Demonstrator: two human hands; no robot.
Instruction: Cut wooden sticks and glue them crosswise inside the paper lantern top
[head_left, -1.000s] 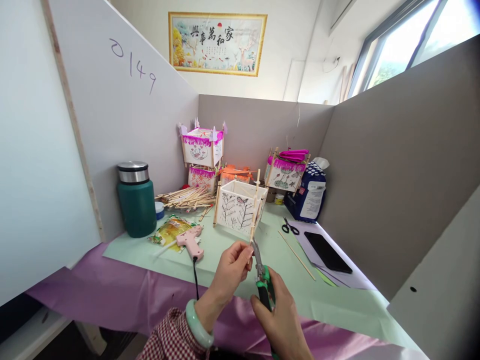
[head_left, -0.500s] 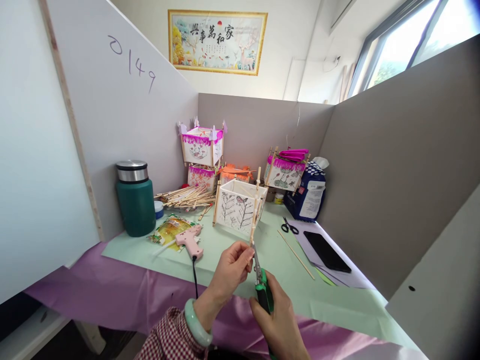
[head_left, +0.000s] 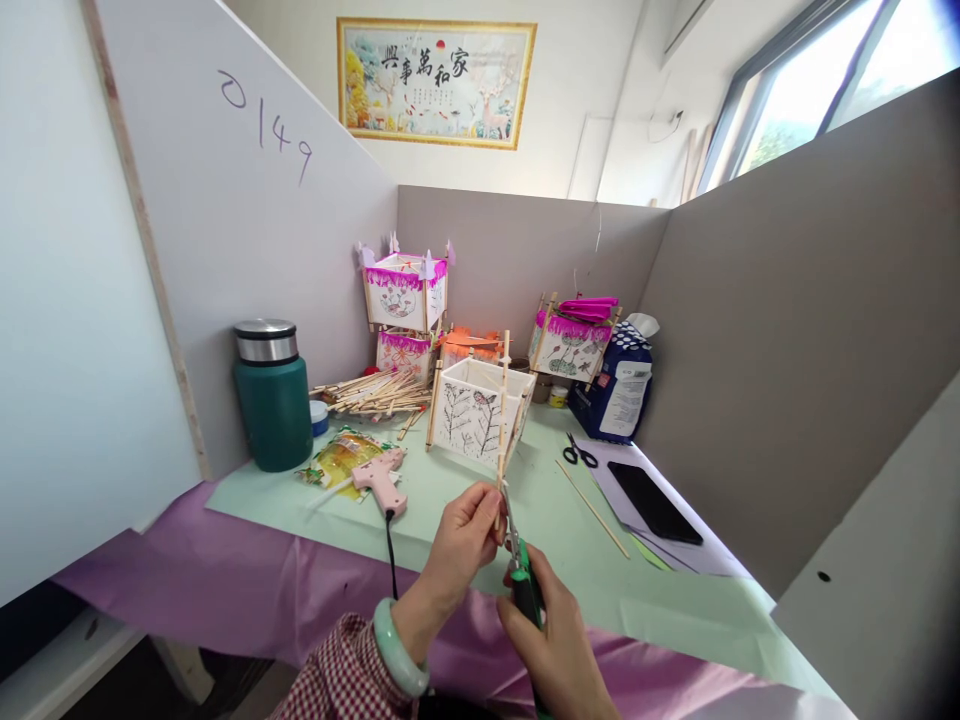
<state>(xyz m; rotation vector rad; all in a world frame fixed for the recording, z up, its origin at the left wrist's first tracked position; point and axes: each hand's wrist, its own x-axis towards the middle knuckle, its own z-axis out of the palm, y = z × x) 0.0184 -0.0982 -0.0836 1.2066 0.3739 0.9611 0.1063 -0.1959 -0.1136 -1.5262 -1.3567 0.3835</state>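
My left hand [head_left: 465,535] pinches the lower end of a thin wooden stick [head_left: 505,400] that stands nearly upright. My right hand [head_left: 559,630] is wrapped round the green and black handles of a pair of pliers-like cutters [head_left: 527,590]. Their metal jaws touch or lie right beside the stick, just by my left fingertips; whether they bite it I cannot tell. Behind the stick stands a white lantern frame [head_left: 469,415] with plant drawings on its sides and sticks at its corners.
A pink glue gun [head_left: 381,480] lies at left on a yellow packet [head_left: 337,460], near a green flask [head_left: 272,405]. Bundled sticks [head_left: 379,392] and finished lanterns [head_left: 405,295] are behind. Scissors [head_left: 579,453], a loose stick [head_left: 596,512] and a black phone [head_left: 655,502] lie at right.
The upright stick has tilted and shifted slightly left at its top. My hands have hardly moved, both keeping their grip.
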